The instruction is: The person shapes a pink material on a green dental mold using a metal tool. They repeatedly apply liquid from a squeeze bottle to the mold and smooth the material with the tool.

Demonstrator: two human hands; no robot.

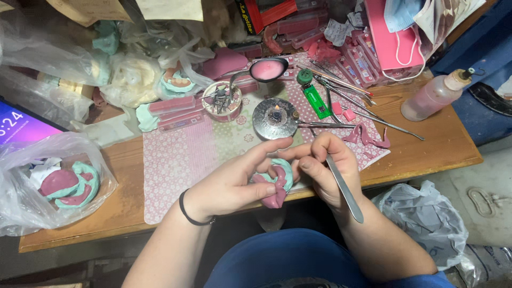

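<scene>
Wooden workbench (426,144) runs across in front of me, cluttered w/ stuff, and a pink-and-white patterned mat (181,160) covers its middle. At the far left edge sits a lit screen (21,125), partly hidden. Left side, a clear plastic bag (32,208) holds pink and teal wax-like pieces. Back of the bench is piled w/ crumpled bags and pink boxes, too jumbled to sort out. Far right stands a squeeze bottle (434,96) w/ pinkish liquid, lying tilted on the wood.

On the mat, a small round metal burner (276,118) shows a tiny flame at its centre. Just left of it, a little round dish (222,98) full of small metal bits. Behind the burner, a spoon-shaped ladle (268,70) w/ pink wax in it. A green lighter (316,98) lies to the right, near several long thin metal tools (346,90).

My left hand (234,184) is closed around a pink-and-teal dental model (276,184), held just over the bench's near edge, thumb and fingers wrapped on it. My right hand (328,168) grips a flat metal spatula (345,191), blade end up by the fingers, handle pointing back toward my wrist; index fingertip touches the model. Black hair tie (188,212) on left wrist.
</scene>
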